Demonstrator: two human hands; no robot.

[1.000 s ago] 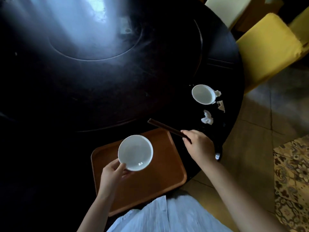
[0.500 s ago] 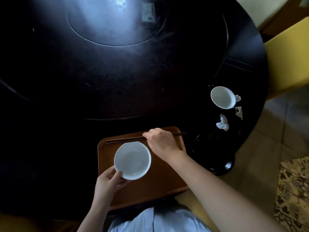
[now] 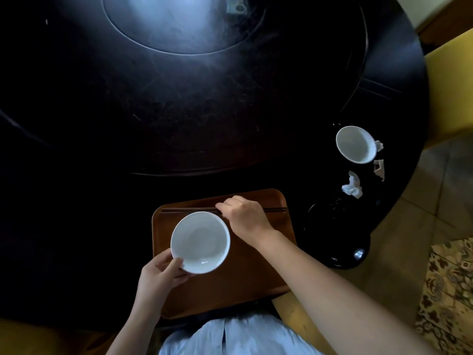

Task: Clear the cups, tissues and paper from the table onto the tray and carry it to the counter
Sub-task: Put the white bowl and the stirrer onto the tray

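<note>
A brown wooden tray (image 3: 256, 283) lies at the near edge of the dark round table (image 3: 179, 124). My left hand (image 3: 160, 275) grips the rim of a white bowl (image 3: 200, 242) held over the tray's left half. My right hand (image 3: 243, 219) rests on dark chopsticks (image 3: 184, 209) that lie along the tray's far edge. Further right on the table stands a second white cup (image 3: 355, 144). A crumpled white tissue (image 3: 352, 187) and small paper scraps (image 3: 379, 168) lie beside that cup.
A black glossy plate (image 3: 335, 237) sits at the table's edge right of the tray. A yellow chair (image 3: 450, 85) stands at the far right. A patterned rug (image 3: 448, 290) covers the tiled floor at the lower right.
My right hand carried the chopsticks from the tray's right corner to its far edge and lowered them flat. The bowl in my left hand stayed over the tray.
</note>
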